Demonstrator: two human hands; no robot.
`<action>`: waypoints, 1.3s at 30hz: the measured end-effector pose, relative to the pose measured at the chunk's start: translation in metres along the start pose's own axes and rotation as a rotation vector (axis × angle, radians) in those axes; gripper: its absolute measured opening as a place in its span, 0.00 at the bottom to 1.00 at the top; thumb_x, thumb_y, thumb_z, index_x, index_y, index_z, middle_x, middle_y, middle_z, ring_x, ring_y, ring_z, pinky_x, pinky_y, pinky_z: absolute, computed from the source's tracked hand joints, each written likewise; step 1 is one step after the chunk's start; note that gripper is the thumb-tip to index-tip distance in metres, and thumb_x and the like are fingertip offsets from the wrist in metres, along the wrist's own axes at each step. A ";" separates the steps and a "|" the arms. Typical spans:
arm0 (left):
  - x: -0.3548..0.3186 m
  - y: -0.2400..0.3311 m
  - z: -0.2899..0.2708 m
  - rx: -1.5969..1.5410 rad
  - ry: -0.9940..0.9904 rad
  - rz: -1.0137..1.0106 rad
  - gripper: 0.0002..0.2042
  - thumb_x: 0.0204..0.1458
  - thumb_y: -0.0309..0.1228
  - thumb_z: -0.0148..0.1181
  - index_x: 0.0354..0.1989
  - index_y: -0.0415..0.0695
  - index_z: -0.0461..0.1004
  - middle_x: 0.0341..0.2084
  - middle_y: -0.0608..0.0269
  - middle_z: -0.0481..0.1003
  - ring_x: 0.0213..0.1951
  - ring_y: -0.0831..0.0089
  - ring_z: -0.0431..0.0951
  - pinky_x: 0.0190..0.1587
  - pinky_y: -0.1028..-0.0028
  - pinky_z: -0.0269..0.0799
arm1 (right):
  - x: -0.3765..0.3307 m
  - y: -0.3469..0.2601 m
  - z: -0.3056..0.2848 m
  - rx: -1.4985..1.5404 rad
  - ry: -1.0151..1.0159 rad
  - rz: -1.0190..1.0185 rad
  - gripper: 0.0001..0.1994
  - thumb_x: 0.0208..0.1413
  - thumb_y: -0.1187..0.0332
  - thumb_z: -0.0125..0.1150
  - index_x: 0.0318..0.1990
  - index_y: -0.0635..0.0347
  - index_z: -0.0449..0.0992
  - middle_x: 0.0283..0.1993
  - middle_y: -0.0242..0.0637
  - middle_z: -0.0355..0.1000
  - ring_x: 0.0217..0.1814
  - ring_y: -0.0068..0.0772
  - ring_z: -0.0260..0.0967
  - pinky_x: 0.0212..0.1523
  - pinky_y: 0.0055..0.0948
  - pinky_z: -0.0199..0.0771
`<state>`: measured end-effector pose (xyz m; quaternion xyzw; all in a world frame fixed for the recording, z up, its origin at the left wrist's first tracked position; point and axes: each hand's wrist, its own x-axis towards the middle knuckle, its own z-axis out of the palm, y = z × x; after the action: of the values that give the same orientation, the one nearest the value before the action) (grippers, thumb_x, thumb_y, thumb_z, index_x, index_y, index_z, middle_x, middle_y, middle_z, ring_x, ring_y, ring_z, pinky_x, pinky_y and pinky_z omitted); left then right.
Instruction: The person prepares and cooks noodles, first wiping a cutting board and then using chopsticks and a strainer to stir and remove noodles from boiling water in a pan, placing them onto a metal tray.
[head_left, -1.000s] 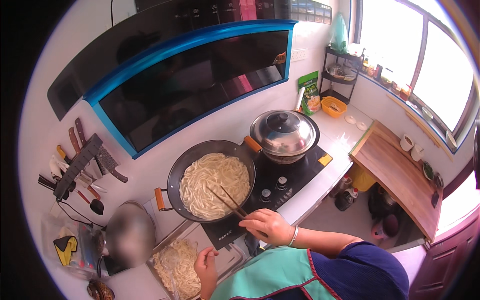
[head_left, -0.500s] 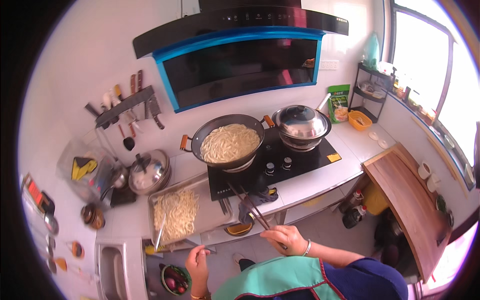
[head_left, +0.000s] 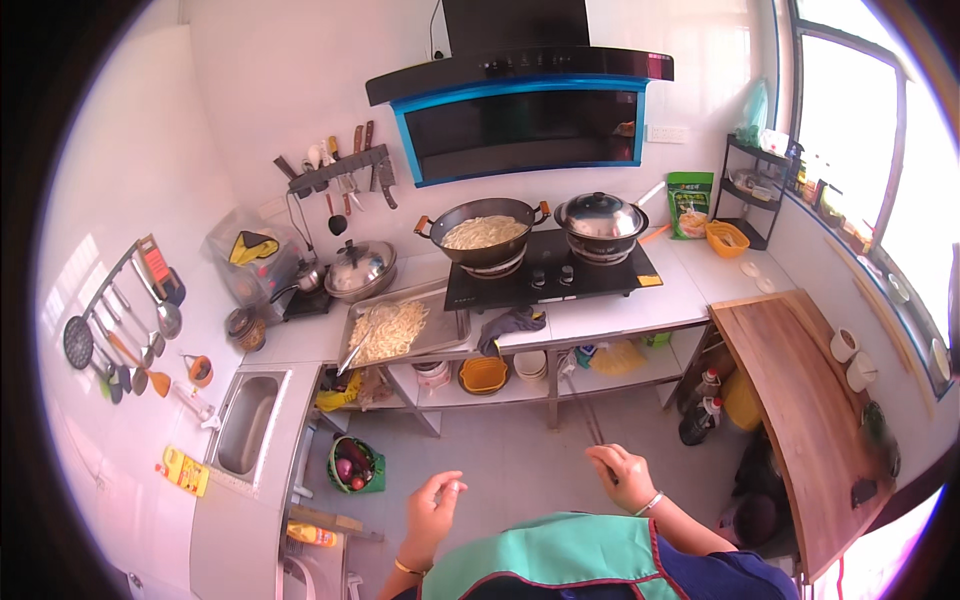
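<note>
My right hand (head_left: 625,482) is closed around a pair of long dark chopsticks (head_left: 591,420), which point forward over the floor. My left hand (head_left: 432,515) is held in front of the apron with its fingers curled; what they hold, if anything, I cannot make out. On the stove's left burner a black wok (head_left: 497,251) with wooden handles holds pale noodles (head_left: 482,232). More noodles (head_left: 395,330) lie in a metal tray (head_left: 440,318) on the counter, with a long-handled strainer (head_left: 356,350) resting on them.
A lidded pan (head_left: 602,216) stands on the right burner of the black stove (head_left: 590,287). A dark cloth (head_left: 512,325) hangs over the counter edge. The sink (head_left: 250,425) is at left, the wooden board (head_left: 790,400) at right. A vegetable basket (head_left: 357,468) sits on the floor.
The stove and counter now appear farther off, with more floor showing. The chopsticks have come away from the stove's front edge. Both hands stay in front of the apron.
</note>
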<state>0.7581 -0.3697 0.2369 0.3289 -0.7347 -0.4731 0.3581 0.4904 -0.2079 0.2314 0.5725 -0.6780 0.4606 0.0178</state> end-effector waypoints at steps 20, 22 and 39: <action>-0.344 0.063 -0.013 0.158 0.361 -0.159 0.09 0.57 0.28 0.50 0.39 0.35 0.74 0.27 0.62 0.76 0.30 0.78 0.73 0.35 0.78 0.68 | -0.216 -0.151 -0.101 0.176 -0.181 -0.121 0.07 0.48 0.79 0.57 0.36 0.59 0.73 0.22 0.36 0.68 0.18 0.32 0.64 0.19 0.27 0.65; -0.354 0.075 0.003 0.152 0.439 -0.116 0.10 0.57 0.28 0.49 0.39 0.35 0.74 0.27 0.62 0.76 0.30 0.78 0.73 0.35 0.79 0.67 | -0.224 -0.152 -0.120 0.212 -0.153 -0.209 0.08 0.48 0.79 0.57 0.36 0.59 0.73 0.21 0.35 0.67 0.17 0.31 0.62 0.19 0.26 0.64; -0.401 0.139 0.106 0.103 0.195 0.026 0.23 0.63 0.39 0.36 0.32 0.36 0.77 0.37 0.56 0.76 0.41 0.66 0.74 0.45 0.73 0.67 | -0.352 -0.115 -0.242 0.281 0.072 0.170 0.04 0.55 0.79 0.50 0.35 0.64 0.72 0.28 0.32 0.72 0.21 0.16 0.61 0.21 0.16 0.60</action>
<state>0.8605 0.0557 0.2486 0.3816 -0.7238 -0.3958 0.4168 0.5807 0.2249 0.2462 0.4932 -0.6520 0.5707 -0.0773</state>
